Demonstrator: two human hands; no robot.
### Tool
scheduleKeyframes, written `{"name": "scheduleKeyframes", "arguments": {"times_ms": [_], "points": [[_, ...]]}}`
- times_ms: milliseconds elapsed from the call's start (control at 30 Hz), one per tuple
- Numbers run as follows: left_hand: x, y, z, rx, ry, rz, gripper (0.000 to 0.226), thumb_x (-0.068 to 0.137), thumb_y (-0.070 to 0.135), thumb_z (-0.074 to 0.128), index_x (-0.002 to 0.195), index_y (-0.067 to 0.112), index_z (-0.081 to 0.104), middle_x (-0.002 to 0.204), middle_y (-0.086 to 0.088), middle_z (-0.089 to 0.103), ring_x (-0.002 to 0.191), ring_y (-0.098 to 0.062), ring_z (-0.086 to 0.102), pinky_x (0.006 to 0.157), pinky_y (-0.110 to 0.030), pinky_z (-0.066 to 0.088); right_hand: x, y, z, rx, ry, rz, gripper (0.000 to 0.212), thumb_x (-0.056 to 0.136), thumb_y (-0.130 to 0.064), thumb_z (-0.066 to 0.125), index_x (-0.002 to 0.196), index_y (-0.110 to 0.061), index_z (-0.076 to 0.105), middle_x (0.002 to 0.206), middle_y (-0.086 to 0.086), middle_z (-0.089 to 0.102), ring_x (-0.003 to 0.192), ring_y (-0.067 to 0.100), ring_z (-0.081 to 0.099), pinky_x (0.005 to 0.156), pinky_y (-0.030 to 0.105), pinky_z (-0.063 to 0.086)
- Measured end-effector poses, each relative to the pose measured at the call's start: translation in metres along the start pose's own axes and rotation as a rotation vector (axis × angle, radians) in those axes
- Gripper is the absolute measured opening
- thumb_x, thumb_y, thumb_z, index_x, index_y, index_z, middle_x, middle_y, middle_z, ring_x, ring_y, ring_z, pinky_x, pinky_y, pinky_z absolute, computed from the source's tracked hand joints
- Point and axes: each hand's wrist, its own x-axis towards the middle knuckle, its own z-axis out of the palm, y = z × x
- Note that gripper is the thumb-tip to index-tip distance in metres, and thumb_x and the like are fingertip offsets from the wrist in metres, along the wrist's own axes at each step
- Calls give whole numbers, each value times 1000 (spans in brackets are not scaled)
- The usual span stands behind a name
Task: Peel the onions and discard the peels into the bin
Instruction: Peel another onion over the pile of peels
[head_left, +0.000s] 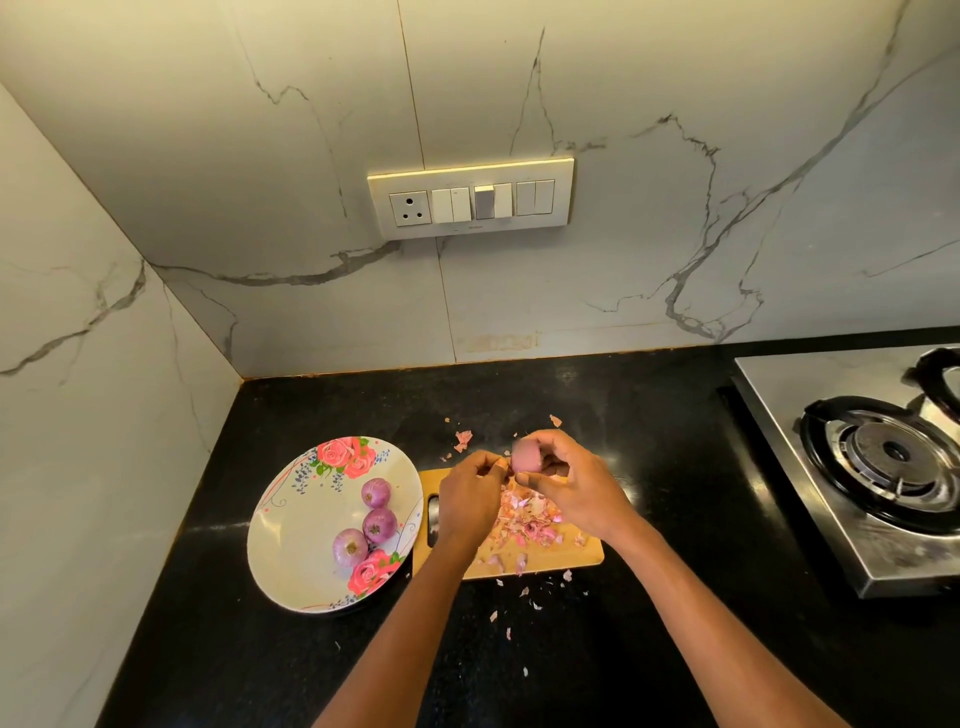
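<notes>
step: peeling, mid-task. I'm working one onion (525, 456) in the air just above the far edge of the cutting board (587, 553).
right hand (574, 486): fingers curled round the onion, holding it steady over the board.
left hand (470, 493): thumb and fingertips pinch a strip of skin at the onion's left side; can't tell how much is still attached.
onion state: exposed face looks smooth and pale pink, so I judge most of the dry skin is off.
peel pile (527, 514): heaped on the board right under my hands; loose flakes on the counter (649, 649) beyond and in front of the board.
plate (291, 545): touching or just beside the board's left end, three onions (375, 519) on it, purple and glossy. Look peeled, not certain.
bin: not in view.
stove (878, 467): well right of the board, not involved.
next move, my call: pull the pinched strip clear, drop it on the pile, set this onion on the plate.
after that: gather the pile and the stray flakes off board and counter for the bin. Flakes are thin and light, likely to scatter; scoop with both hands or carry the board.
</notes>
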Motion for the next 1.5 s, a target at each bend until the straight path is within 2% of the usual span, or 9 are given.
{"name": "scheduleKeyframes", "arguments": {"times_ms": [133, 233, 367, 500, 667, 800, 1100, 1333, 1500], "points": [[8, 0, -14, 279, -59, 231, 11, 104, 29, 55, 102, 26, 65, 98, 10, 63, 89, -8, 58, 77, -22, 50, 3, 0, -6, -29, -31, 11, 51, 83, -34, 84, 126, -38, 57, 120, -21, 61, 107, -1, 62, 90, 19, 54], [9, -1, -23, 284, -49, 297, 20, 103, 30, 56, 112, 17, 69, 103, 11, 58, 91, -4, 53, 70, -9, 38, 8, -5, -9, -67, -66, 15, 55, 83, -34, 83, 132, -36, 58, 123, -20, 61, 108, -3, 62, 90, 15, 53], [10, -6, -27, 240, -13, 309, 20, 102, 28, 58, 111, 16, 70, 106, 11, 59, 93, -5, 54, 72, -9, 37, 10, -13, -7, -116, -105, -4, 50, 82, -34, 84, 126, -36, 60, 114, -23, 63, 101, -9, 61, 81, 8, 48], [11, -13, -23, 0, 92, 172, 14, 102, 26, 58, 98, 20, 70, 107, 5, 67, 99, -14, 61, 84, -26, 49, 9, -20, 5, -147, -65, -69, 48, 83, -38, 83, 124, -32, 59, 114, -17, 65, 100, -3, 63, 83, 12, 50], [10, -11, -8, -234, 134, -61, 22, 104, 20, 55, 88, 20, 71, 93, -1, 69, 89, -16, 60, 74, -28, 47, 5, -22, 19, -219, -34, -97, 48, 86, -40, 79, 128, -31, 57, 120, -9, 66, 105, 10, 61, 90, 32, 53], [30, -42, -44, -279, 295, -201, 17, 103, 16, 53, 95, 18, 68, 103, 0, 69, 98, -19, 62, 82, -34, 48, -7, -30, 8, -134, -1, -148, 42, 88, -40, 77, 124, -32, 58, 115, -19, 65, 104, 2, 62, 88, 18, 49], [37, -42, -24, 298, -35, 169, 19, 99, 21, 65, 113, 31, 74, 104, 10, 63, 94, -12, 62, 81, -25, 49, -2, -10, -4, -117, 61, -39, 46, 85, -29, 82, 125, -34, 59, 113, -29, 60, 104, -9, 61, 87, 14, 52], [32, -50, -15, 236, -32, 120, 19, 101, 20, 61, 115, 25, 72, 120, 6, 68, 96, -6, 57, 84, -20, 44, -2, 6, 7, -202, 58, -1, 47, 82, -30, 85, 124, -30, 64, 117, -14, 64, 102, 5, 62, 90, 28, 55], [21, -44, -22, -51, -124, 62, 24, 107, 33, 48, 118, 25, 67, 111, 7, 70, 98, -7, 65, 74, -18, 46, 3, 4, 14, -286, 15, -14, 55, 78, -38, 86, 127, -31, 62, 119, -8, 60, 99, 8, 61, 88, 27, 55]]}}
